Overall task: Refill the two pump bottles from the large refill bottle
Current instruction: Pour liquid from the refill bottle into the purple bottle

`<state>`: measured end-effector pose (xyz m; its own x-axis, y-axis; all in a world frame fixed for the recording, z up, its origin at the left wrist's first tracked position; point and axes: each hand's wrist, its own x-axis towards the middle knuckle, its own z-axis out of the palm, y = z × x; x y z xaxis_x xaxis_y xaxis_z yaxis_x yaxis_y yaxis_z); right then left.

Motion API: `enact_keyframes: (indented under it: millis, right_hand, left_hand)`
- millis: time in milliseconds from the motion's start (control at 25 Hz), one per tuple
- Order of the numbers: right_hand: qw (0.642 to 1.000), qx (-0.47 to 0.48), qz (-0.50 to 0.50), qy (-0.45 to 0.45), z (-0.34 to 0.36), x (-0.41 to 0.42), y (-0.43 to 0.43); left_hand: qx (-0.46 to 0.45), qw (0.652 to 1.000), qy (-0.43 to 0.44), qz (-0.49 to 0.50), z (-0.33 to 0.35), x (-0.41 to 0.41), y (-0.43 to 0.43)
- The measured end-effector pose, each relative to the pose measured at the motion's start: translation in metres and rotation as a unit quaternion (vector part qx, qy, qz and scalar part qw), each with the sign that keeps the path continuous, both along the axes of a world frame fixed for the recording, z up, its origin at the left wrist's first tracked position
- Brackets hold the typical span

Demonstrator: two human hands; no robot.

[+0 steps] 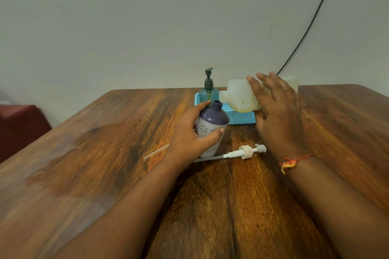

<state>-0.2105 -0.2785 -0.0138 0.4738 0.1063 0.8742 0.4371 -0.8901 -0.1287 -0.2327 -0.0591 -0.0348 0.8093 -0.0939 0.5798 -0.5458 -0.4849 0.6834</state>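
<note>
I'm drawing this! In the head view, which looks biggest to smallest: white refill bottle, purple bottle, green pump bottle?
1. white refill bottle
2. purple bottle
3. green pump bottle; it stands farther back, so unsure.

I see a wooden table (105, 153), its brown and orange grain running away from me. Near its far edge sits a blue basket (242, 119). Closer in lies a white pump head (245, 152), on its side with the tube stretched leftward. Just behind the tube is a purple bottle (212, 120), base down at the table and leaning slightly.
</note>
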Motion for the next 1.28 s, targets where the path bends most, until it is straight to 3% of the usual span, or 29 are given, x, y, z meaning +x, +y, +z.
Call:
enact_keyframes:
  millis: [1280]
  right_hand:
    - [0.998,-0.059,-0.003,-0.038,0.012,0.003,0.002]
  left_hand:
    - [-0.006,1.000,0.015,0.004,0.001,0.002,0.001]
